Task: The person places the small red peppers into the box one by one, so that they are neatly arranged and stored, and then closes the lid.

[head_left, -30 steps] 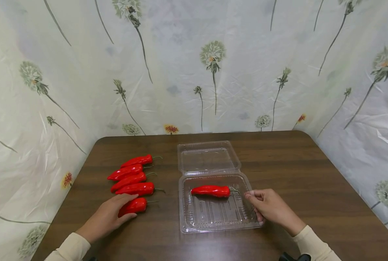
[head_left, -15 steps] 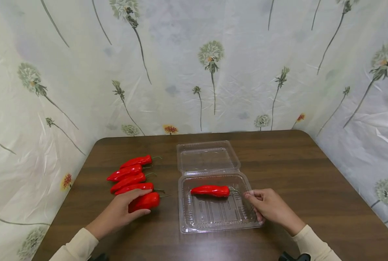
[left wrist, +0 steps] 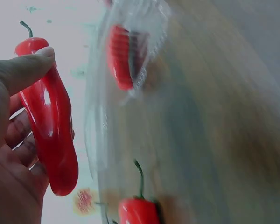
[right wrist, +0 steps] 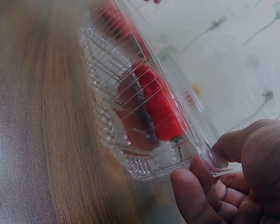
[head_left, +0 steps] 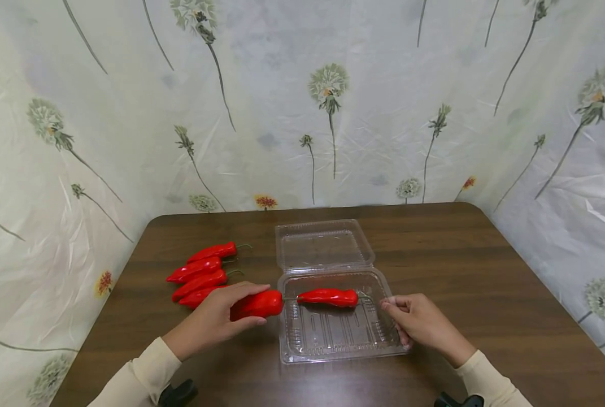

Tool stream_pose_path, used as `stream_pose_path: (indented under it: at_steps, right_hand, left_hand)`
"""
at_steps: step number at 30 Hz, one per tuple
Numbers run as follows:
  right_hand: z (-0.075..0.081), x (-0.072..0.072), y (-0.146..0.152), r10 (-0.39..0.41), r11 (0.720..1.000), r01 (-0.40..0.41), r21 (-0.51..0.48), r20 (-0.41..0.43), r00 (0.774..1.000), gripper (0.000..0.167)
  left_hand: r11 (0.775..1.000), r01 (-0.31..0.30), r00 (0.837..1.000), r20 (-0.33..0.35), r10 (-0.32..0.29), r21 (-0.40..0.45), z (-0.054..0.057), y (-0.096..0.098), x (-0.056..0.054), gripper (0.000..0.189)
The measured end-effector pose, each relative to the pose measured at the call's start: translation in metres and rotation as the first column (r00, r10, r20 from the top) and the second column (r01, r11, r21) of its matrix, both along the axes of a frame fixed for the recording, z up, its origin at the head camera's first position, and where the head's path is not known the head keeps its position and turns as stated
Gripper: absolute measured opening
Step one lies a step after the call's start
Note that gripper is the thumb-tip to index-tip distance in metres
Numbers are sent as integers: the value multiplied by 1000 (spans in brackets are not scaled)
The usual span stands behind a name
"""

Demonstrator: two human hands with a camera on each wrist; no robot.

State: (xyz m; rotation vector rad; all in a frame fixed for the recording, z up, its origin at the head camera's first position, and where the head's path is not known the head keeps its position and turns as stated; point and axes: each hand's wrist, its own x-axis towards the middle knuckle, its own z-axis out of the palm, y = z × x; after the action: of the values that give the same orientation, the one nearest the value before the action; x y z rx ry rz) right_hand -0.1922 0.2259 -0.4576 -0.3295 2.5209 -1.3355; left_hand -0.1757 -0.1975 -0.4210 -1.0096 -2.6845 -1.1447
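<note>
My left hand [head_left: 216,319] grips a red chili pepper [left wrist: 51,126] between thumb and fingers. In the head view that pepper's stem end reaches the left rim of a clear plastic clamshell box [head_left: 333,342]. One red pepper [head_left: 327,297] lies inside the box's base, its stem pointing right. My right hand [head_left: 424,325] pinches the box's right rim, also seen in the right wrist view, where thumb and fingers [right wrist: 189,191] hold the clear edge. The box's lid [head_left: 325,246] lies folded back, away from me.
Several more red peppers [head_left: 197,270] lie in a row on the left of the brown wooden table [head_left: 434,243], the nearest partly hidden by my left hand. A flower-patterned sheet [head_left: 261,113] hangs behind and along both sides.
My left hand has taken the nearest pepper off the row and carried it right, up to the box's left edge. My right hand has stayed on the rim.
</note>
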Motion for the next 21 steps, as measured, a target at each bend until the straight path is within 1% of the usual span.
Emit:
stream_pose_path:
  at_steps: [2,4,8,13,16,21]
  right_hand:
    - [0,0,1,3,1000,-3,1,-2,1000,37]
    - [-1,1,1,4,1000,-4,0,0,1000,37]
    - [-1,1,2,-3,1000,3,-8,13,1000,38]
    - [-2,1,2,-5,1000,5,-6,18,1000,39]
    - [-1,1,2,-3,1000,3,1,18,1000,36]
    - [1,0,1,2,1000,-2,8,15,1000,33]
  left_hand:
    - [1000,24,1000,17,-24,7,5,9,-3,58]
    - [999,40,999,23,-40,-6,10,18,-6,59]
    - [995,76,997,4,-76,-60,18,39,-12,59]
    - [983,139,990,-17,-142,-121,25,65,-18,60]
    - [973,170,985,2,-172,-154,28,80,-22,60]
    - [957,201,980,51,-194,-209,31,102,-27,58]
